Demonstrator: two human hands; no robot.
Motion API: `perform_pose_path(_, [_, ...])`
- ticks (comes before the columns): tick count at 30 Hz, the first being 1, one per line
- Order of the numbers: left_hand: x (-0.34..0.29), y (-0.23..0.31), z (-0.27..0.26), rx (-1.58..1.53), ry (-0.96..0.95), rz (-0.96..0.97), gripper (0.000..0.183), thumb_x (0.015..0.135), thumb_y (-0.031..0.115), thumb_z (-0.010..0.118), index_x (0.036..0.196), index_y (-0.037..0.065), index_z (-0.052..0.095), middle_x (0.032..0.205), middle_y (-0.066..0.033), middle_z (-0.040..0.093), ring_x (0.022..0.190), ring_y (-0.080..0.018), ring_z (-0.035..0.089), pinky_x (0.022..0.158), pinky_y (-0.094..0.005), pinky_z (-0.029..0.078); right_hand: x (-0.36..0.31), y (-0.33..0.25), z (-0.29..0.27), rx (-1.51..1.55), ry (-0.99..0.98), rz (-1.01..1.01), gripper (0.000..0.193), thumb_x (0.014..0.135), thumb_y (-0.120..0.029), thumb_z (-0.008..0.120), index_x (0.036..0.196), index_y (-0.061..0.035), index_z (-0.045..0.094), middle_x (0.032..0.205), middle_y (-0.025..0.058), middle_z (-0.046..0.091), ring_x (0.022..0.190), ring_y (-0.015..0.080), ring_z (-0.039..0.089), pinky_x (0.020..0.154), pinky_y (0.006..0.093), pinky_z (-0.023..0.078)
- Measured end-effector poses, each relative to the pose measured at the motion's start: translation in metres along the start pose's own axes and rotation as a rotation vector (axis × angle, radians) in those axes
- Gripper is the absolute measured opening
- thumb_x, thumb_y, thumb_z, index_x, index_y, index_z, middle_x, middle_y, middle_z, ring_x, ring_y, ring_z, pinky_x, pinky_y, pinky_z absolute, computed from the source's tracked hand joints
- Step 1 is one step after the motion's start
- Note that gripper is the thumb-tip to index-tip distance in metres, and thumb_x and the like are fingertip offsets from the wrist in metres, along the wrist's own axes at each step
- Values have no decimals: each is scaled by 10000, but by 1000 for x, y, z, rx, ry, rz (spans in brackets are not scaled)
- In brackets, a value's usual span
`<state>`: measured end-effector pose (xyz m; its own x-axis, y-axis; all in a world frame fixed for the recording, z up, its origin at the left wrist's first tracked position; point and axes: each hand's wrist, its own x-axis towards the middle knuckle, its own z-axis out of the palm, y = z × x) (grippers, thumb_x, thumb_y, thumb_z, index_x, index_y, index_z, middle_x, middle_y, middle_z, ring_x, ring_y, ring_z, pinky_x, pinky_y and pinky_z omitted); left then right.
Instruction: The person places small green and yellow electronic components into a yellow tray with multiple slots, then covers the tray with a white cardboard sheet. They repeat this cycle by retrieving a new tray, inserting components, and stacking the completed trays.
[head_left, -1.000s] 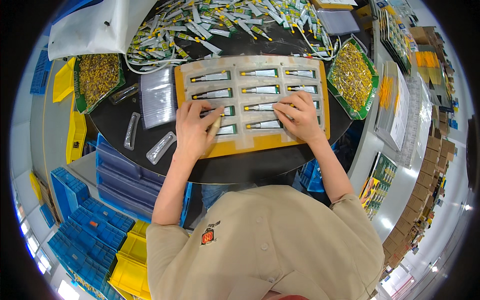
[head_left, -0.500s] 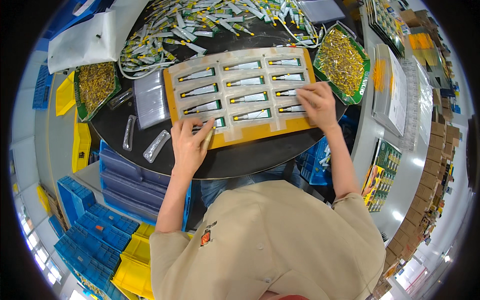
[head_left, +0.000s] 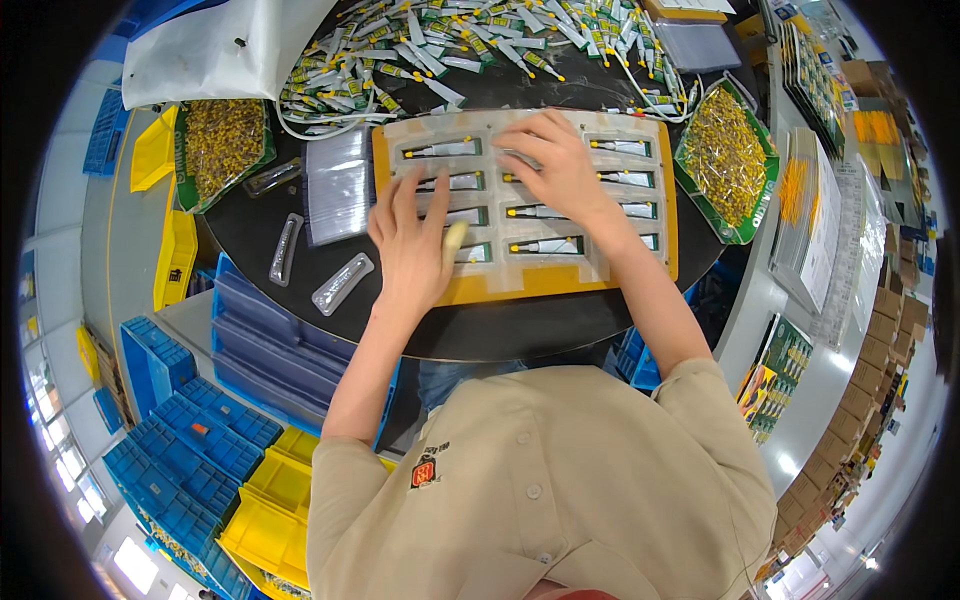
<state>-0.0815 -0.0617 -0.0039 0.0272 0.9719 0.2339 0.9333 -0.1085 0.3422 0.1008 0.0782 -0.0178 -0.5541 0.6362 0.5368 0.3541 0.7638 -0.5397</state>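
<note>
A board with a yellow rim [head_left: 500,291] carries a pale pocketed sheet, and small white-and-green tubes with yellow-tipped nozzles [head_left: 545,246] lie in its pockets. My left hand [head_left: 410,240] is spread over the left column, fingers apart, partly covering the tubes there. A pale yellow cover [head_left: 455,238] appears to sit on its thumb. Over the upper middle column reaches my right hand [head_left: 560,175], its fingers bent but apart; no held thing shows. It hides the top middle pocket and part of the tube below.
Beyond the board lies a heap of loose tubes [head_left: 430,60]. Boxes of tiny yellow parts stand left [head_left: 222,145] and right [head_left: 725,150]. Clear plastic sleeves [head_left: 338,190] and two clear blister shells [head_left: 342,284] rest left of the board. Blue crates [head_left: 205,440] stand lower left.
My right hand has moved left and away from me, from the right column to the upper middle. My left hand has shifted up the left column and its fingers have spread. The whole view has shifted.
</note>
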Motion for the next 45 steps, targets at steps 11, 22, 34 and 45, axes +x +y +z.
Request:
perform_pose_path(11, [45,-18,19,153,-37,41,517,893,330,585,1338,75,513,1442,-155,366,1345,-402,262,1081,-563,187,41,44,27,-152,-101,-331,101,708,-130,695,806,-108,682,827,-5,584,885,205,548,751,327,443])
perform_pose_path(22, [-22,80,10,-141,-411,259,627,823,241,661,1408,193,442,1529,-173,229,1408,-410,173,1120,-558,117,-112,-2,-144,-265,-122,122,196,694,6,727,873,-50,668,884,61,606,857,261,563,738,354,486])
perform_pose_path(34, [-2,70,6,-63,-395,208,609,837,215,658,1397,128,435,1525,-198,220,1402,-421,170,1128,-547,118,-133,2,-129,-462,-125,260,362,765,-174,719,1119,-154,643,1220,71,553,1151,284,480,984,426,372])
perform_pose_path(45, [108,107,79,28,-242,379,572,878,296,611,1416,227,428,1529,-169,236,1409,-410,174,1123,-577,122,-136,25,-165,-535,-260,256,500,751,-184,720,1235,-260,620,1386,127,484,1275,318,444,1062,471,339])
